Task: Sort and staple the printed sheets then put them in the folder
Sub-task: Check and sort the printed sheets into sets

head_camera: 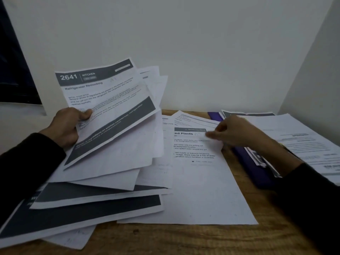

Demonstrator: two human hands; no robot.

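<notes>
left grip point(64, 126) pinching fanned sheets point(110, 111) for sorting; right grip point(230, 132), blurred and unclear, over the "plants" page point(193, 181) beside them.

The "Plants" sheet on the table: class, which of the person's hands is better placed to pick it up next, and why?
Right. The right hand is already over the "Plants" sheet, seemingly holding nothing, though blurred. The left hand grips the fanned "Refrigerator Restocking" stack.

Held sheet point(106, 100) reads "2641 KITCHEN, Refrigerator Restocking"; table sheet point(195, 162), "Plants".
</notes>
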